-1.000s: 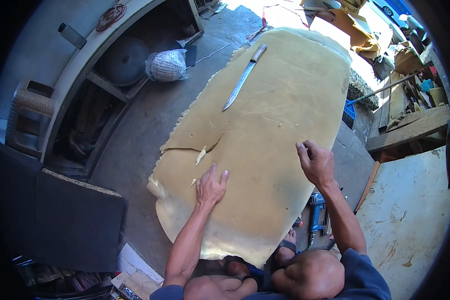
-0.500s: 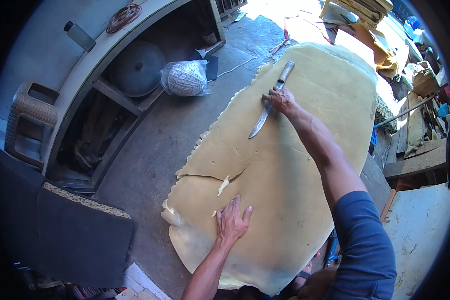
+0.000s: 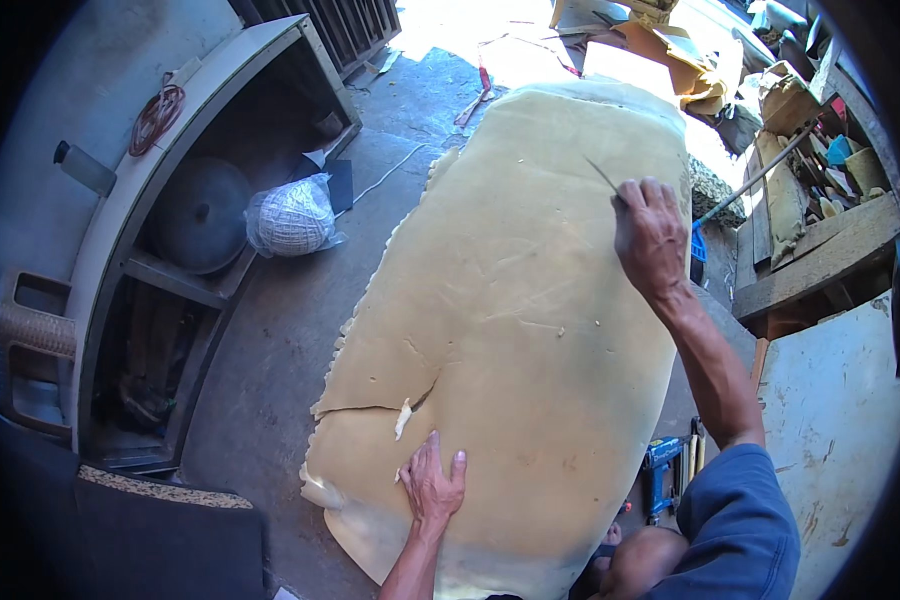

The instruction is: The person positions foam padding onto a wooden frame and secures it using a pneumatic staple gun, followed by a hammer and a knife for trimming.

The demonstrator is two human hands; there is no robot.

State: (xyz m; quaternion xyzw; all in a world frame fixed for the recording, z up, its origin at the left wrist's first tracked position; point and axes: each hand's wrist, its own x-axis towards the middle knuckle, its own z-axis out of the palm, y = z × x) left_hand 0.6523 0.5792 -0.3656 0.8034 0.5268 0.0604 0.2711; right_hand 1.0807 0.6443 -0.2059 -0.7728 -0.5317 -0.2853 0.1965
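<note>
A large tan foam slab (image 3: 510, 300) with a ragged left edge stretches out in front of me. A slit (image 3: 370, 408) runs into it from that edge, and a pale foam scrap (image 3: 403, 418) lies beside the slit's inner end. My left hand (image 3: 433, 485) rests flat on the slab just below the scrap, fingers spread. Over the slab's right side, my right hand (image 3: 655, 235) is closed around a knife (image 3: 602, 173). Its thin blade points up and left; the handle is hidden in my fist.
On the left stands a shelf unit (image 3: 135, 240) with a round lidded pot (image 3: 202, 213) inside. A wrapped ball of white twine (image 3: 295, 215) sits before it. Blue clamps (image 3: 660, 475) lie right of the slab, near my sleeve. Scrap pieces (image 3: 850, 160) fill a wooden bin at right.
My right hand has taken up the knife from the slab and moved right with it; the blade now points away from me. My left hand stays by the scrap. The whole view has shifted.
</note>
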